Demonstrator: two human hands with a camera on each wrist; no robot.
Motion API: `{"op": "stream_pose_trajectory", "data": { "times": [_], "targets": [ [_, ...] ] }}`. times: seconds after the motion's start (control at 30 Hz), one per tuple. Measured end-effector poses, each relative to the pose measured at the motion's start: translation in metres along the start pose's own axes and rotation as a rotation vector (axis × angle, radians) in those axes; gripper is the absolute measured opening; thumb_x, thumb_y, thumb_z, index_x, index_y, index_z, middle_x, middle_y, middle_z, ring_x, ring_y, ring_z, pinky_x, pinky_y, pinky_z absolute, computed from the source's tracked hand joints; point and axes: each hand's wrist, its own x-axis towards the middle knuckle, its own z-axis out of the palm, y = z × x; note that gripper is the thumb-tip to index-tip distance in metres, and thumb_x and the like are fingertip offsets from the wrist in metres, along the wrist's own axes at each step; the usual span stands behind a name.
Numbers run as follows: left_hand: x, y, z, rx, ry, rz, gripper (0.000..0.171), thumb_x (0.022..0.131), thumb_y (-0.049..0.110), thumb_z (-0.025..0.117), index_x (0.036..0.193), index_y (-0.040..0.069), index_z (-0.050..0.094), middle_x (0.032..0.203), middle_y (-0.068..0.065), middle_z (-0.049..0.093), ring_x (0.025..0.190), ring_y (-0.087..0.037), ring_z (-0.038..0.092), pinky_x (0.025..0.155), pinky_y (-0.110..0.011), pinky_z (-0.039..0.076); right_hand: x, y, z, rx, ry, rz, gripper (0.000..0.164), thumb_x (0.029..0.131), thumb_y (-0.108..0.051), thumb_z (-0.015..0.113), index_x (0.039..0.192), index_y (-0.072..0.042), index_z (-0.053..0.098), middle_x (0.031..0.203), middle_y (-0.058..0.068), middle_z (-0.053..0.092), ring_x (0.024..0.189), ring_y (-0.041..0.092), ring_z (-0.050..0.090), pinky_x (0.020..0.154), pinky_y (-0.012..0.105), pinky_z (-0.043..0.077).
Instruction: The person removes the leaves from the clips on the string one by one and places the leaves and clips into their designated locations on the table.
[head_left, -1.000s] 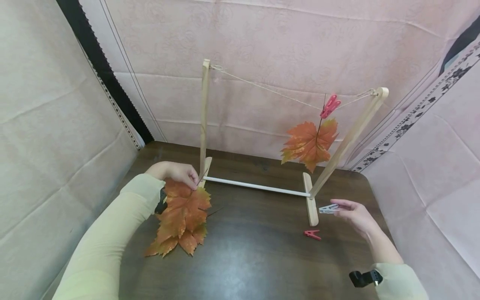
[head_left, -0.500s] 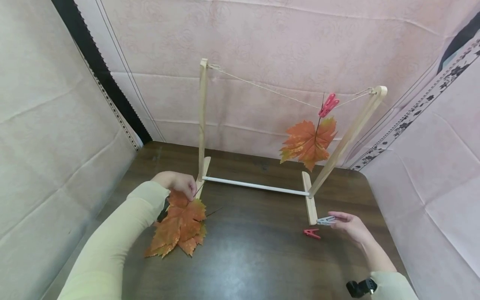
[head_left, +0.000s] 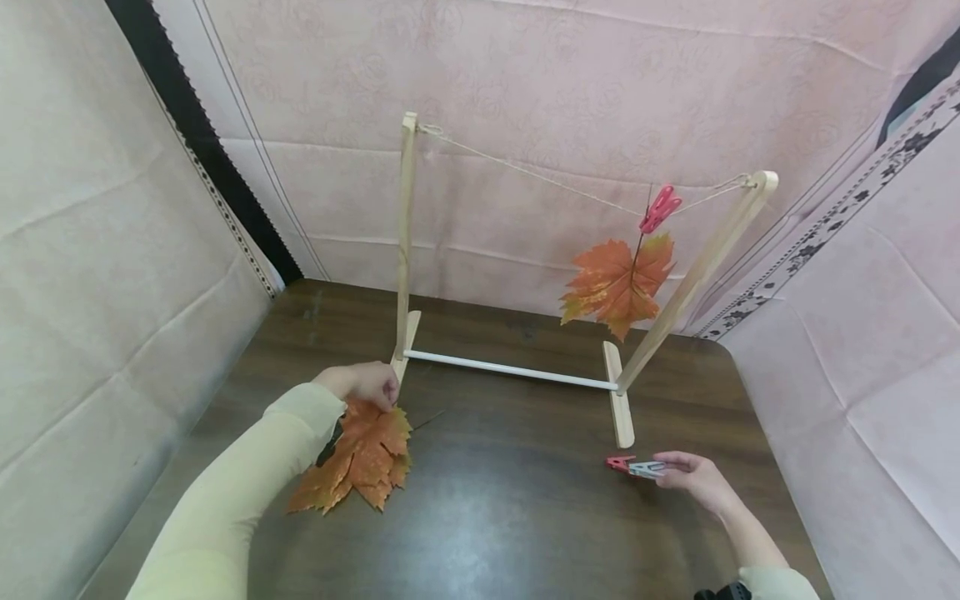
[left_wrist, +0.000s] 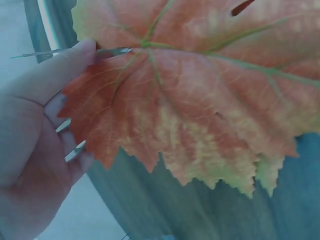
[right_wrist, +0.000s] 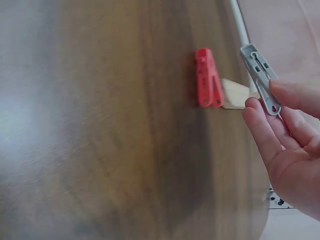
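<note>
My left hand (head_left: 371,385) pinches the stem of an orange artificial maple leaf (head_left: 369,446); in the left wrist view, thumb and forefinger meet at the base of the leaf (left_wrist: 200,95). Another such leaf (head_left: 311,492) shows underneath it on the table. At the right, my right hand (head_left: 697,479) holds a grey clothespin (head_left: 647,469) by its handle end, between thumb and fingers in the right wrist view. A red clothespin (right_wrist: 204,77) lies on the table beside it, overlapped by the grey one in the head view.
A wooden frame with a left post (head_left: 406,242), a right post (head_left: 701,275) and a white crossbar (head_left: 510,369) stands at the back. From its string (head_left: 525,171) hangs another orange leaf (head_left: 621,283), clipped by a pink clothespin (head_left: 660,209). Cloth walls surround the brown table (head_left: 487,500).
My left hand has come down toward the table's front, lowering the leaf over the one beneath. My right hand has moved nearer me with the grey clothespin, up to the red one.
</note>
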Motion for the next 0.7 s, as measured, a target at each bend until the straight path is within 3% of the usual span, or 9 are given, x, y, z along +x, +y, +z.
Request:
{"op": "stream_pose_trajectory", "data": {
  "times": [0.17,0.33,0.5,0.7],
  "targets": [
    [0.005,-0.004,0.009,0.049,0.055,0.028,0.006,0.077,0.002,0.067,0.071,0.004,0.067,0.067,0.003,0.062,0.059,-0.004,0.047,0.057,-0.019,0.042,-0.001,0.011,0.006,0.022,-0.057,-0.017,0.054,0.080,-0.002,0.066,0.121,0.023,0.042,0.098,0.016,0.069,0.079,0.000,0.063,0.075,0.019,0.049],
    [0.008,-0.006,0.019,0.073,0.065,-0.006,0.007,0.078,0.003,0.068,0.073,0.008,0.068,0.069,0.003,0.063,0.061,-0.005,0.050,0.057,-0.020,0.043,0.000,0.018,0.011,0.011,-0.067,-0.032,0.051,0.078,0.003,0.064,0.119,0.025,0.042,0.097,0.021,0.068,0.077,-0.001,0.062,0.073,0.019,0.050],
    [0.010,-0.005,0.026,0.110,0.083,-0.051,0.006,0.076,0.003,0.068,0.077,0.009,0.068,0.072,0.003,0.064,0.063,-0.006,0.052,0.059,-0.021,0.044,0.003,0.023,0.017,-0.051,-0.030,0.001,0.050,0.074,0.003,0.066,0.117,0.022,0.047,0.095,0.021,0.068,0.076,0.006,0.063,0.071,0.020,0.051],
    [0.009,-0.003,0.031,0.136,0.095,-0.056,0.006,0.076,0.003,0.068,0.080,0.008,0.068,0.073,0.002,0.065,0.065,-0.006,0.052,0.062,-0.023,0.045,0.007,0.024,0.023,-0.142,0.065,0.050,0.046,0.069,0.007,0.069,0.112,0.017,0.055,0.088,0.016,0.068,0.076,0.012,0.062,0.067,0.022,0.050]
  ]
}}
